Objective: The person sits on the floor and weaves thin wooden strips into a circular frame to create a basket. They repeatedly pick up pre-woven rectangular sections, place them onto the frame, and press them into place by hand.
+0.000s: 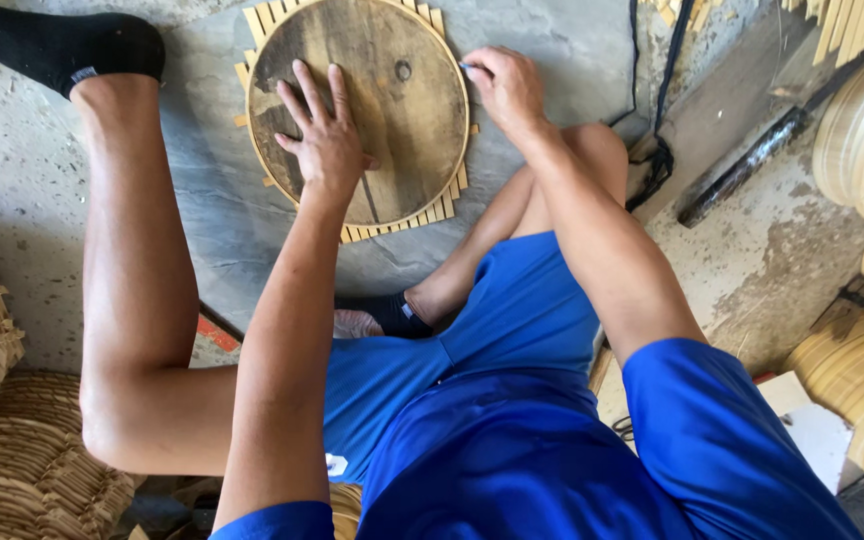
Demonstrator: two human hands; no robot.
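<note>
- Packages: one possible item, a flat white box or board (817, 435) with a thin red edge, lying on the concrete floor (772, 260) at the lower right, beside stacked pale bamboo rings; its kind cannot be told for certain.
- Labels, signs, screens: none visible.

One head-worn view — close, looking straight down at the floor (22, 170).

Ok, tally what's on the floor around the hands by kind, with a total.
Round wooden disc under the left hand: 1
Mat of bamboo slats beneath the disc: 1
Small blue marker in the right hand: 1
Black socks: 2
Total: 5
</note>
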